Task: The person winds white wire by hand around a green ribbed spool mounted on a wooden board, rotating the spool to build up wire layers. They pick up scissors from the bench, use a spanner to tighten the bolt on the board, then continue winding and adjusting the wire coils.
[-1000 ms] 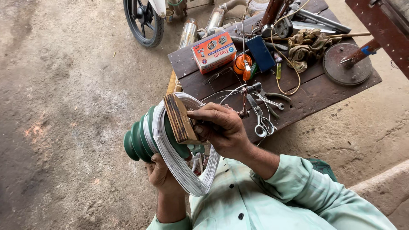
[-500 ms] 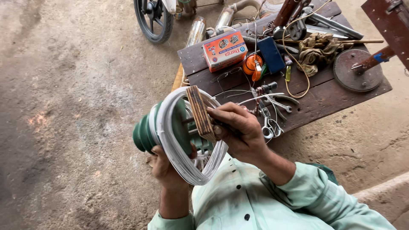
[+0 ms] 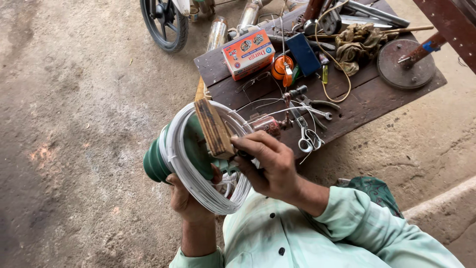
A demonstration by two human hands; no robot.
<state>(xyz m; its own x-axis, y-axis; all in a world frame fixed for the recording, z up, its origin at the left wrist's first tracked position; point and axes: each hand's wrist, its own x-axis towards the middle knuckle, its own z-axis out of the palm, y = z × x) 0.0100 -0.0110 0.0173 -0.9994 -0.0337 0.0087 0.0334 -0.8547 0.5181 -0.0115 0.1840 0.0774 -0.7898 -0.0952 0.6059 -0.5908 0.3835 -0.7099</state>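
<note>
At centre-left of the head view, the left hand (image 3: 186,198) supports a green ribbed former (image 3: 161,159) from below; its grip is closed around the lower edge of the former and the white coil (image 3: 198,183) seated on it. The coil consists of many turns of white insulated wire lying side by side in one thick loop around the former. Judged from the bundle's thickness, winding appears well advanced; no tie or binding on the loop can be made out. A flat wooden block (image 3: 214,128) stands on edge across the top of the coil. The right hand (image 3: 270,166) holds the block's lower end in a narrow pinch grip between thumb and fingers. A small dark item under the fingers cannot be identified.

Further right, the dark wooden bench (image 3: 367,106) carries the packages. A rectangular carton (image 3: 248,53), orange with a blue panel and round pictures on its face, lies flat near the bench's left rear corner. Just beside it sits an orange round object (image 3: 281,67), then a dark blue flat rectangular case (image 3: 304,53). Scissors (image 3: 305,139) lie near the front edge. A rusted metal disc (image 3: 405,64) rests at the right end.
</note>
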